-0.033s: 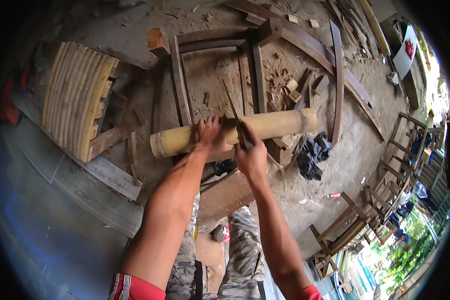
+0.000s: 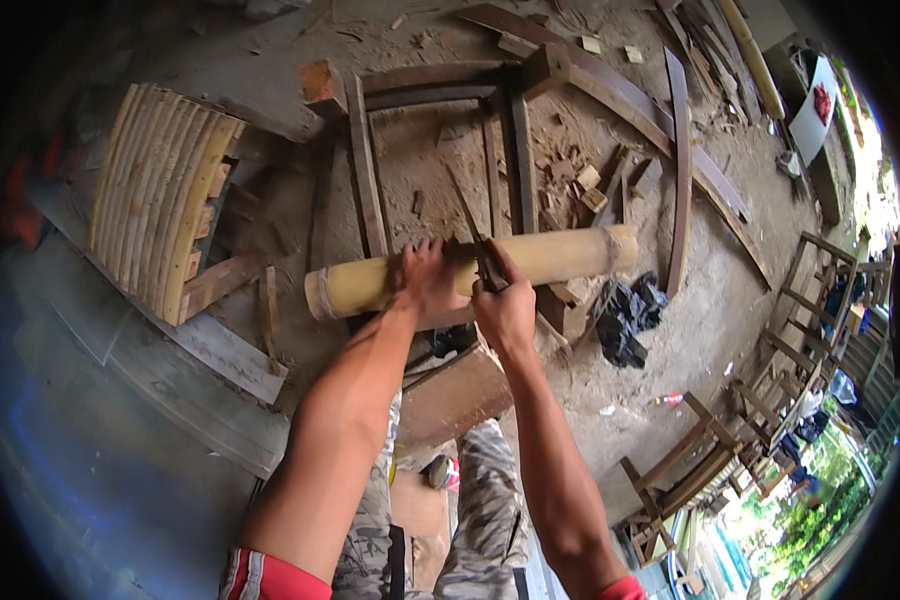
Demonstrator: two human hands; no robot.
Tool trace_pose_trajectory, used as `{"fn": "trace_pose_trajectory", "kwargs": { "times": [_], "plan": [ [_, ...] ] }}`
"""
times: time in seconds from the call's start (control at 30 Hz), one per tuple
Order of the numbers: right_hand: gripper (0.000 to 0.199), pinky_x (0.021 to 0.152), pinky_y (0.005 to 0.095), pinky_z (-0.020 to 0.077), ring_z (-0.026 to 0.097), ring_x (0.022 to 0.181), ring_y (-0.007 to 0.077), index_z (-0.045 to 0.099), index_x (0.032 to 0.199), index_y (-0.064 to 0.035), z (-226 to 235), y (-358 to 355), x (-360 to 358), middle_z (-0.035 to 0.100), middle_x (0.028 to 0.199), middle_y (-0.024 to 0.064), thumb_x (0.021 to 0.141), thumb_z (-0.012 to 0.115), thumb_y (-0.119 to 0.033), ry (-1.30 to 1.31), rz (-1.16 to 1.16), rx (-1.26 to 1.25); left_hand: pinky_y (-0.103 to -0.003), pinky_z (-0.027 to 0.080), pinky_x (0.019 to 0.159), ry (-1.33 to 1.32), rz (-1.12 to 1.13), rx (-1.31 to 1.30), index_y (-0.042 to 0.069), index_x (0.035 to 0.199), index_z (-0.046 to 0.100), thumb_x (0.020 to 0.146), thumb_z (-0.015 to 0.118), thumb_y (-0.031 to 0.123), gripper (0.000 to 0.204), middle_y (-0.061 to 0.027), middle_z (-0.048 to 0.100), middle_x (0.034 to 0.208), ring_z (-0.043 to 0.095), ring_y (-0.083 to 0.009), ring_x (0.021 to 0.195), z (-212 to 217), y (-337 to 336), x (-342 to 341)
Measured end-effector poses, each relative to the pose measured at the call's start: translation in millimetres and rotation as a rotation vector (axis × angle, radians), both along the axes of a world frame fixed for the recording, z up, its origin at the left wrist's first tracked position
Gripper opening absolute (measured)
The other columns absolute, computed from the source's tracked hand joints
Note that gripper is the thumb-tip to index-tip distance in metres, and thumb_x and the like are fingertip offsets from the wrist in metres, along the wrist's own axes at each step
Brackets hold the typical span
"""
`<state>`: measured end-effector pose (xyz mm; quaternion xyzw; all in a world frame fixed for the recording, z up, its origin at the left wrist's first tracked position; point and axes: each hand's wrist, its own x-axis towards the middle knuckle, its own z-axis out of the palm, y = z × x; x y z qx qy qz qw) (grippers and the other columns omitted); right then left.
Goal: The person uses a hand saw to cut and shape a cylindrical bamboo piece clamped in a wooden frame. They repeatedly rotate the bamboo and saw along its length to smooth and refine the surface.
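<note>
A thick yellow bamboo pole (image 2: 570,256) lies crosswise in front of me, its nodes showing near both ends. My left hand (image 2: 430,275) is closed over the pole left of its middle, pressing on it. Just to the right, my right hand (image 2: 506,312) is wrapped round the dark handle of a handsaw. The narrow saw blade (image 2: 464,204) points away from me across the pole, close beside my left hand. How deep the blade sits in the bamboo cannot be made out.
Beyond the pole stands a dark wooden frame (image 2: 360,165). A slatted bamboo panel (image 2: 155,200) is at left, a brown board (image 2: 455,397) near my legs. Wood offcuts (image 2: 588,178), a black plastic bag (image 2: 628,320) and long planks (image 2: 678,170) lie to the right.
</note>
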<state>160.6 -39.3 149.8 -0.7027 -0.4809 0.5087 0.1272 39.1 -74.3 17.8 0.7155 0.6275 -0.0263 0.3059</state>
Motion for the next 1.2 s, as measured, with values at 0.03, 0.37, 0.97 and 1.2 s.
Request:
{"fn": "trace_pose_trajectory", "kwargs": {
  "times": [0.03, 0.37, 0.97, 1.2],
  "plan": [
    [0.056, 0.109, 0.0317, 0.0437, 0.059, 0.130, 0.0256, 0.053, 0.143, 0.0003, -8, 6, -2, 0.063, 0.137, 0.0197, 0.088, 0.061, 0.002, -0.006, -0.015, 0.028, -0.065, 0.034, 0.110, -0.019, 0.043, 0.009, -0.001, 0.138, 0.047, 0.057, 0.092, 0.046, 0.104, -0.0235, 0.054, 0.134, 0.051, -0.0425, 0.129, -4, 9, -6],
    [0.062, 0.109, 0.0374, 0.0457, 0.057, 0.132, 0.0313, 0.052, 0.145, -0.0019, 129, -165, 71, 0.061, 0.140, 0.0191, 0.084, 0.060, 0.007, 0.014, 0.016, 0.016, -0.054, 0.040, 0.106, 0.026, 0.074, -0.097, 0.000, 0.135, 0.051, 0.057, 0.093, 0.047, 0.100, -0.0173, 0.057, 0.131, 0.054, -0.0348, 0.126, 23, 18, -12],
    [0.067, 0.094, 0.0336, 0.0549, 0.069, 0.115, 0.0316, 0.051, 0.143, 0.0029, 135, -195, 79, 0.065, 0.130, 0.0248, 0.078, 0.060, 0.013, -0.011, 0.004, 0.052, -0.052, 0.040, 0.106, 0.094, 0.056, -0.057, -0.001, 0.136, 0.051, 0.058, 0.092, 0.049, 0.101, -0.0175, 0.059, 0.127, 0.056, -0.0346, 0.124, 21, 15, -7],
    [0.069, 0.092, 0.0349, 0.0541, 0.066, 0.115, 0.0387, 0.049, 0.148, -0.0102, 4, -86, 44, 0.066, 0.127, 0.0229, 0.083, 0.061, 0.007, 0.110, -0.006, 0.205, -0.051, 0.043, 0.099, 0.021, 0.057, -0.004, -0.003, 0.130, 0.054, 0.054, 0.092, 0.050, 0.100, -0.0185, 0.060, 0.123, 0.058, -0.0347, 0.116, 15, 15, -7]
  ]
}}
